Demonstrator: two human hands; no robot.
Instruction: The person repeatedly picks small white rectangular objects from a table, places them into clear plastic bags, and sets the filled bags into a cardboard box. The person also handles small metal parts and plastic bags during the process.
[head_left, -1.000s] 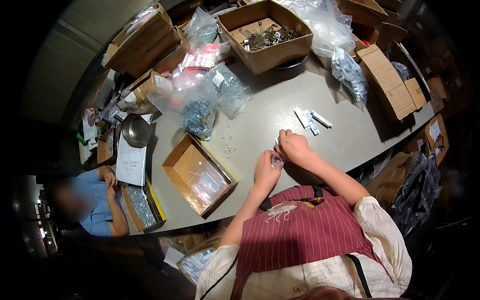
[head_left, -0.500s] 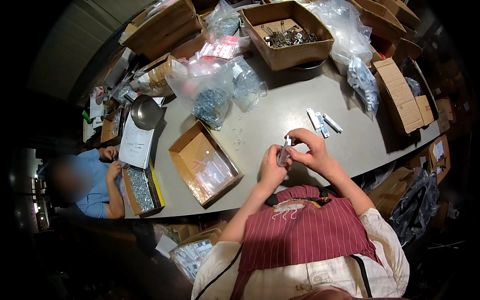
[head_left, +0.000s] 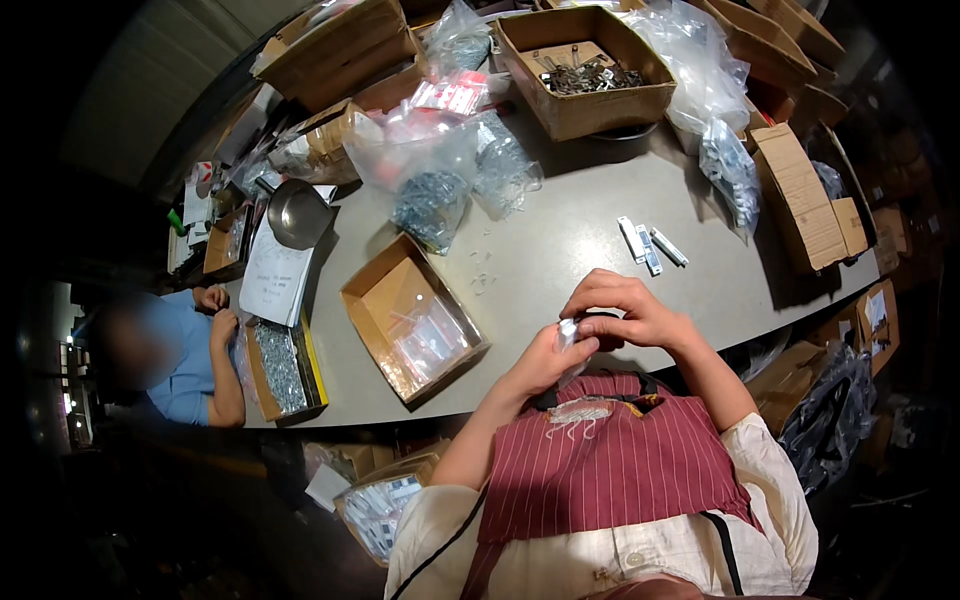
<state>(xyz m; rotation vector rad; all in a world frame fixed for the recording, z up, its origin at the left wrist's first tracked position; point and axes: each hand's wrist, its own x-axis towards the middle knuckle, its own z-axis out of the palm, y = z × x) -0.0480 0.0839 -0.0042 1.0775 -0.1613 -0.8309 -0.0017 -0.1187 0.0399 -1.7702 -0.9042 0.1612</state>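
Observation:
In front of my chest both hands are closed on a small shiny, pale packet point(head_left: 568, 334) that looks like clear plastic; what is inside it I cannot make out. My left hand point(head_left: 540, 362) grips it from the left, with the thumb along its side. Curled over it from the right is my right hand point(head_left: 632, 312), whose fingers hide part of it. Beyond my right hand, three slim white-and-grey pieces point(head_left: 648, 248) lie side by side on the grey table point(head_left: 560, 240). To the left stands an open cardboard box point(head_left: 375, 318) with flat clear bags point(head_left: 430, 340) in it.
Small loose bits point(head_left: 482, 280) lie beside the box. Farther back are bags of metal parts point(head_left: 430, 205) and a carton of metal pieces point(head_left: 590, 110). At the left, a person in blue point(head_left: 195, 350) sits by a box of small hardware point(head_left: 280, 365), papers and a metal pan point(head_left: 298, 214).
Both hands have come lower and nearer my chest, and my right fingers now curl over the packet, covering more of it. The whole view has shifted slightly.

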